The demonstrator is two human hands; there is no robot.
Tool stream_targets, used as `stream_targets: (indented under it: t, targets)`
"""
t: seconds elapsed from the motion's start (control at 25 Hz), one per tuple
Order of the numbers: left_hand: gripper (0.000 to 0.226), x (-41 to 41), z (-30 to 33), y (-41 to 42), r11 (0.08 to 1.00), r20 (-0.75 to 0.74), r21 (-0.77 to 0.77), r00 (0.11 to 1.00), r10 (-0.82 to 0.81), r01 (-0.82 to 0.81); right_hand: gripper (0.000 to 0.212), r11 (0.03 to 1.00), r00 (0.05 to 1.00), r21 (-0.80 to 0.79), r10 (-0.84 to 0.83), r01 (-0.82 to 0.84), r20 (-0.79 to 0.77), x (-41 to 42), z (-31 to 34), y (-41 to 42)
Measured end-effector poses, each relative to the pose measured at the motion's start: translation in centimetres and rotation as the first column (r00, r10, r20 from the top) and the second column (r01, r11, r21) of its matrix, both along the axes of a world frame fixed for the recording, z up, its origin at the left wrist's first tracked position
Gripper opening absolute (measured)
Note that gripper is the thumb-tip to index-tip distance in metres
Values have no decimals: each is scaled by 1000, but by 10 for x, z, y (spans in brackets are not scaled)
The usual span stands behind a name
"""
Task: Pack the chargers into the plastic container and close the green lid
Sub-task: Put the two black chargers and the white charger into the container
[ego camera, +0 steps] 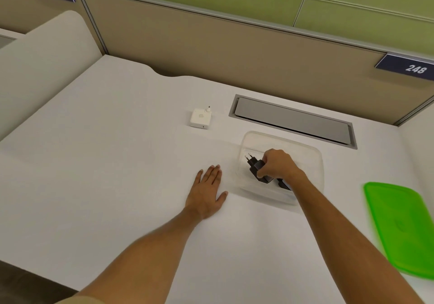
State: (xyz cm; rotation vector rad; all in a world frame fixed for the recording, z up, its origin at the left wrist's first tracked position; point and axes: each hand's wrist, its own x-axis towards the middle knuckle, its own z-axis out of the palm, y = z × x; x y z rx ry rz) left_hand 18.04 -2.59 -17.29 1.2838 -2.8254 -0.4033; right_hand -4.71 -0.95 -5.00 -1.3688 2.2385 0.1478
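Right hand (278,164) fingers grip a black charger (257,166) inside the clear plastic container (314,153) — left hand (206,192) flat, fingers spread, at its 9 o'clock.

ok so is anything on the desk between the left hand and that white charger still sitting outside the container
Nothing visible. The left hand lies flat on the desk, and the white charger stands farther back with only bare surface between them. The clear container, where the right hand holds a black charger, sits off to the right.
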Motion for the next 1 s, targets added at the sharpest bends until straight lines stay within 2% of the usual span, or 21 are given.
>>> stream_targets:
  t: [0.2,0.36,0.56,0.68,1.0]
  targets:
    - [71,0,-1,1,1000,-8,-8,1000,1,-1,29,992,993,45,117,-117,12,2,-18,6]
    - [71,1,1,1,1000,-16,-14,1000,1,-1,31,993,993,22,116,-116,16,-1,-19,0]
    - [71,1,0,1,1000,-6,-19,1000,-3,3,18,973,999,-231,21,-30,-42,-5,12,-42]
    - [71,0,0,0,1000,-2,-14,1000,-4,4,11,932,995,-355,40,-71,-95,7,25,-72]
    - [72,0,-1,-2,1000,-11,10,1000,4,-4,32,913,947,-276,253,-301,-197,62,2,-139]
